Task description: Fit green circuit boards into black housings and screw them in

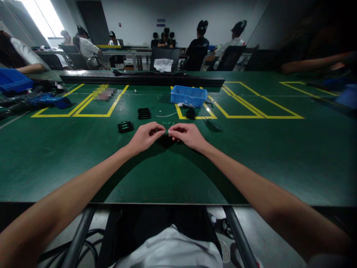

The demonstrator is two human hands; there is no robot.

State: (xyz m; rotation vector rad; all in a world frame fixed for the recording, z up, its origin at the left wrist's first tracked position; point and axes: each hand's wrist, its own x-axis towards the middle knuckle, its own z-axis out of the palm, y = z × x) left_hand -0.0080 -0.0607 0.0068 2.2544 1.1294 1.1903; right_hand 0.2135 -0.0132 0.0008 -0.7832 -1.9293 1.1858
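Green in colour, a small piece point(166, 132) is pinched between finger and thumb by the left hand point(145, 136) and the right hand point(190, 136), over the table point(167, 178); a black block point(125, 127) is seen near the left hand.

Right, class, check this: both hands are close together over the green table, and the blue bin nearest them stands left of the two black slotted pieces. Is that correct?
Not quite: the side is wrong. The head view shows that blue bin right of the two black slotted pieces. Both hands are indeed close together over the green table.
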